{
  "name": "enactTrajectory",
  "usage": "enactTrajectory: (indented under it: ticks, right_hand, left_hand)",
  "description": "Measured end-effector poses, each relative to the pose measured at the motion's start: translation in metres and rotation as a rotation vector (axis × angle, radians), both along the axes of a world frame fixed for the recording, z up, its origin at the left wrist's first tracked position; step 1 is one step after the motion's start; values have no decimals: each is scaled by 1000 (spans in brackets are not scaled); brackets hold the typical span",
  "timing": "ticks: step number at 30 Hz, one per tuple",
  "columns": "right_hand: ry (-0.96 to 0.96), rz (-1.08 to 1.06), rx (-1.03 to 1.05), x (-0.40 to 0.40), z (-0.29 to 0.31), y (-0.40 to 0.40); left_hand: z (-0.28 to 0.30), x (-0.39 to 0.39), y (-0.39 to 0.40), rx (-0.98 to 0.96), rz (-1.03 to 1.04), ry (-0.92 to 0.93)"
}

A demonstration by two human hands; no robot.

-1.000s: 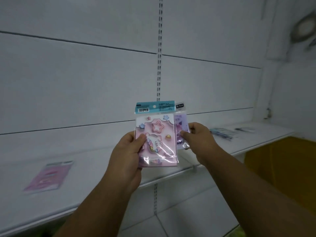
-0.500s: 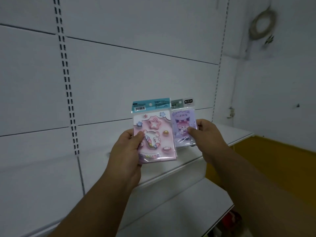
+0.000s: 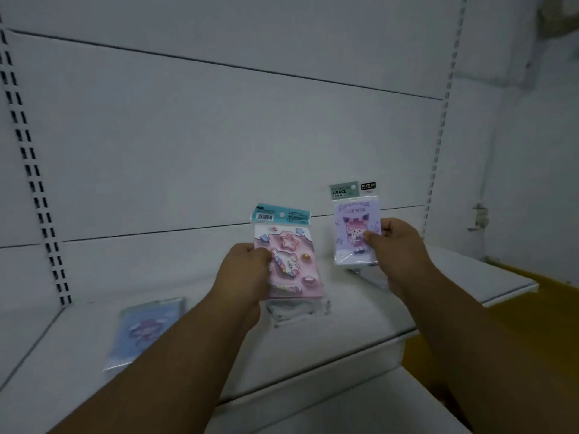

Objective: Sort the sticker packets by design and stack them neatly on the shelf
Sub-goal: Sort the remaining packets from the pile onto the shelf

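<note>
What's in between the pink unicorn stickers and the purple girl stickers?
Nothing. In the head view, only bare white shelf and back panel show in the gap between the pink unicorn packet and the purple girl packet.

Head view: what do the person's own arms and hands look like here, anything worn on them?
Both forearms show bare as far as the bottom edge of the frame: no sleeves in sight. The left hand and the right hand wear no gloves, and I see no watch, bracelet or ring on either. The picture is dim and a little blurred, so small marks could not be told.
</note>
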State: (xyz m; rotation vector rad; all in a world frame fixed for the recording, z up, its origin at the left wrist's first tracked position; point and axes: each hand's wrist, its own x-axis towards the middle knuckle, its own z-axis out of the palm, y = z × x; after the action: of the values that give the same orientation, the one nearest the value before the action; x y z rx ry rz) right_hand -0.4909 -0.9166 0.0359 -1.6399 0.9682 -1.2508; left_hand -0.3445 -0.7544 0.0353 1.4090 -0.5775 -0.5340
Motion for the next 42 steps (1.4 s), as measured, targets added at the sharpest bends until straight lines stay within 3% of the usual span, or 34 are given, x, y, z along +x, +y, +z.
enactTrajectory:
  ticks: [5, 8, 13, 16, 19, 22, 25, 30, 35, 38, 42]
  right_hand:
    - [-3, 219, 30, 14, -3, -44]
    - [0, 330, 51, 20, -7, -57]
    - [-4, 430, 75, 27, -14, -67]
    - [-15, 456, 85, 26, -15, -69]
    - [11, 486, 84, 19, -15, -69]
    - [82, 530, 70, 5, -9, -69]
    - [151, 529, 57, -19, -3, -72]
    - [245, 485, 47, -59, 12, -94]
    - [211, 460, 46, -74, 22, -121]
    - [209, 504, 58, -67, 23, -134]
    - [196, 651, 77, -46, 20, -131]
  left_hand:
    - [-16, 0, -42, 249, 269, -113]
    - [-26, 3, -55, 405, 331, -171]
    - [-31, 9, -57, 818, 400, -556]
    - [-29, 8, -58, 916, 409, -702]
    - [-20, 3, -70, 679, 390, -754]
    - [-4, -2, -93, 346, 297, -620]
    - [8, -4, -118, 184, 226, -487]
    - [14, -18, -155, 147, 148, -495]
    - [15, -41, -189, 59, -4, -360]
    - [17, -43, -199, 62, 107, -487]
    - [23, -30, -189, 121, 294, -508]
